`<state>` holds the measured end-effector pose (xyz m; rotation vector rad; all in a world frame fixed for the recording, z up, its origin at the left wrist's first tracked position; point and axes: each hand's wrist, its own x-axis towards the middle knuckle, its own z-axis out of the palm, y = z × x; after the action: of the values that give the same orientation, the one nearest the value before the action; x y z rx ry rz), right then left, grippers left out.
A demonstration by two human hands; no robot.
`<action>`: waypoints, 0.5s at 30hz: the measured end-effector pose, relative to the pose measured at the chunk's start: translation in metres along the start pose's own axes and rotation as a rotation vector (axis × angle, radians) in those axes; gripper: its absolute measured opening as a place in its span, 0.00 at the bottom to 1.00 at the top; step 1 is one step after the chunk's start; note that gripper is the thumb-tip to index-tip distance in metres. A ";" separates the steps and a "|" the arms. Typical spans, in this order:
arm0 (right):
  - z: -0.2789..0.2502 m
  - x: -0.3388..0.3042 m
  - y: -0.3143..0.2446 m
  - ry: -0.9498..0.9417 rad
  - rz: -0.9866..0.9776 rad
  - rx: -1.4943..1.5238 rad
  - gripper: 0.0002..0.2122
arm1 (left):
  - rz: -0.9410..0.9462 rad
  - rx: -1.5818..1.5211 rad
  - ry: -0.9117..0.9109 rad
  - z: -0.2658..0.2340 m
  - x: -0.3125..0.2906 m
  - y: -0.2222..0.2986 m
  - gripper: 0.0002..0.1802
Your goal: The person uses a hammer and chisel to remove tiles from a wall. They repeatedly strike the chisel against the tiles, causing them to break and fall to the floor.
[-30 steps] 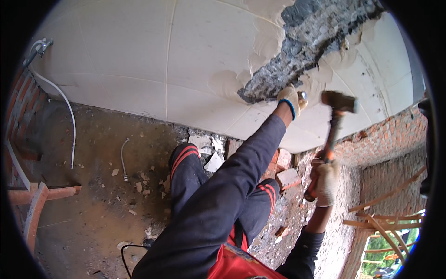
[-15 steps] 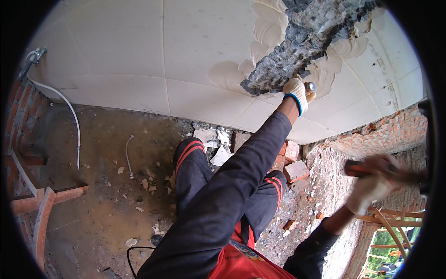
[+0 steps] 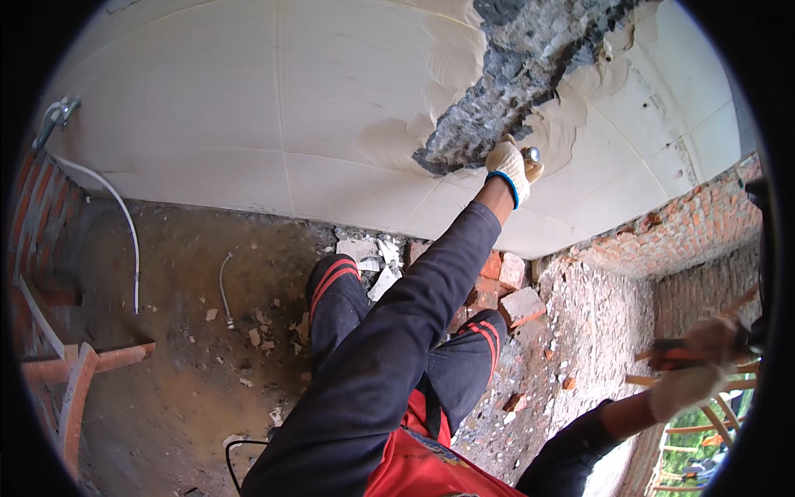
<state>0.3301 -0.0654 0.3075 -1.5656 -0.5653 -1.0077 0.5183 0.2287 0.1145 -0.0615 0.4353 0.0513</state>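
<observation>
My left hand (image 3: 509,169), in a cream knitted glove with a blue cuff, is closed round a chisel (image 3: 532,154) whose round metal end stands out beside the thumb. It presses near the lower end of a rough grey broken strip (image 3: 489,108) in the white tiled wall (image 3: 348,91). Out to the right, my gloved right hand (image 3: 689,388) is raised and smeared by motion. It grips what looks like a hammer (image 3: 669,356) with a dark and orange-brown handle; its far end blurs into the dark right rim. The chisel's tip is hidden.
Broken white tile pieces (image 3: 383,282) and red bricks (image 3: 522,306) lie at the wall's foot by my knees. Muddy water covers the left floor (image 3: 178,364). A white hose (image 3: 124,211) hangs from a tap (image 3: 60,116); wooden pieces (image 3: 79,389) stand far left. Rubble lies right.
My right hand with the hammer has moved down and outward to the right. My left hand stays at the broken strip with the chisel; the whole view has shifted slightly.
</observation>
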 end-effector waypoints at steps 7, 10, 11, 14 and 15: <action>0.057 0.004 0.008 0.116 -0.198 -0.365 0.10 | 0.056 -0.122 0.005 0.004 -0.001 -0.005 0.11; 0.111 -0.088 0.070 -0.294 0.427 0.042 0.06 | 0.038 -0.048 0.009 0.001 0.002 -0.002 0.08; 0.119 -0.103 0.085 -0.848 0.400 -0.397 0.04 | 0.019 -0.054 -0.032 0.000 0.003 -0.001 0.09; 0.112 -0.110 0.097 -0.713 0.895 0.008 0.03 | 0.052 -0.025 -0.119 0.000 0.004 0.002 0.13; 0.100 -0.100 0.089 -0.591 0.929 0.087 0.04 | 0.051 0.002 -0.063 0.000 0.003 0.001 0.13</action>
<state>0.3796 0.0242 0.1752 -1.7623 -0.1987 0.1849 0.5206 0.2301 0.1129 -0.0465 0.3734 0.1028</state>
